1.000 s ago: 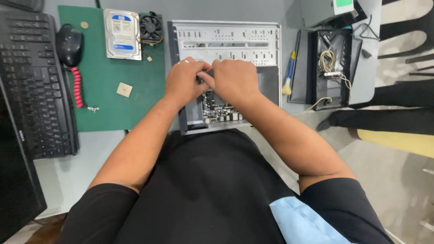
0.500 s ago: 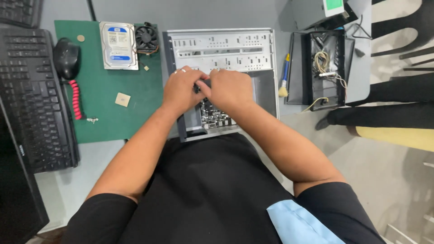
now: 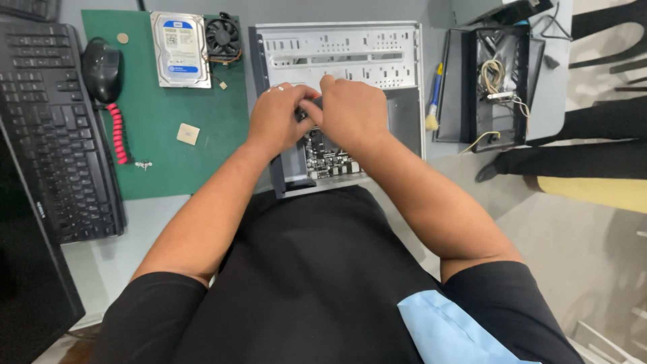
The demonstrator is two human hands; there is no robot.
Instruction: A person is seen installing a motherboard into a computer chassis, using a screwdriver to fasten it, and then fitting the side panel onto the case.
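Observation:
An open grey computer case (image 3: 337, 50) lies flat on the desk, with a dark motherboard (image 3: 327, 156) showing inside it. My left hand (image 3: 276, 121) and my right hand (image 3: 350, 111) meet over the middle of the case, fingers curled around a small dark part (image 3: 311, 108) between them. The hands cover most of that part and the board under them. Both forearms reach in from my black-shirted body at the bottom.
A green mat (image 3: 168, 101) left of the case carries a hard drive (image 3: 179, 48), a small fan (image 3: 222, 37), a processor chip (image 3: 188, 133) and a red-handled tool (image 3: 118, 135). Keyboard (image 3: 54, 128) and mouse (image 3: 101, 69) lie far left. A brush (image 3: 433, 101) and black box (image 3: 495, 84) sit right.
The camera view has shifted slightly. My hands have stayed together over the case, with only small finger movements.

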